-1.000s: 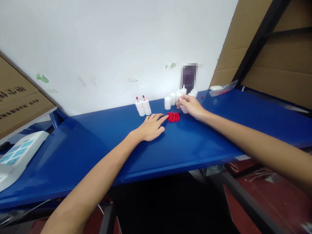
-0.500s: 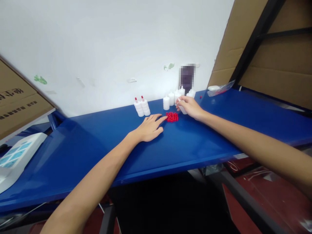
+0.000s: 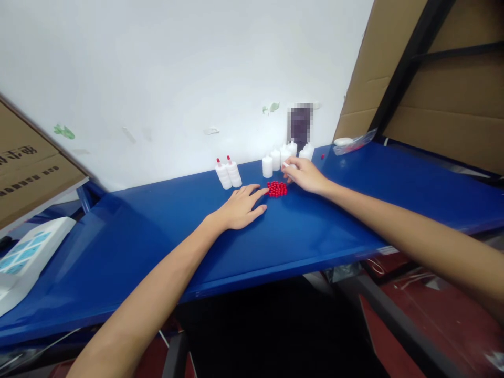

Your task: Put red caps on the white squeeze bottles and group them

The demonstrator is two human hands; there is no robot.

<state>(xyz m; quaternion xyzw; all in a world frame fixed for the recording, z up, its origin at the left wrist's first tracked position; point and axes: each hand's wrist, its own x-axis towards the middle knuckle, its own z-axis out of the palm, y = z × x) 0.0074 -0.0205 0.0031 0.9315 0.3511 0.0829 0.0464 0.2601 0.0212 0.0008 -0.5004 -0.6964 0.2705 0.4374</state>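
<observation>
My left hand [image 3: 242,207] lies on the blue table with its fingers apart, the index fingertip at the left edge of a heap of small red caps [image 3: 277,189]. Behind the heap, my right hand [image 3: 305,175] is closed on a white squeeze bottle [image 3: 290,165]. Its pale nozzle end shows between the fingers, and most of its body is hidden. Several uncapped white bottles [image 3: 267,167] stand just beyond that hand. To the left, white bottles with red tips [image 3: 223,174] stand close together by the wall.
A white device with blue panels [image 3: 33,252] sits at the table's left end. Near the back right lie a clear plastic bag [image 3: 356,144] and a single red cap [image 3: 323,156]. A dark pixelated patch [image 3: 300,126] is on the wall. Cardboard [image 3: 452,100] borders the right side.
My right hand has turned the white bottle, so less of its body shows now. The left hand stays almost in place, its thumb slightly further out.
</observation>
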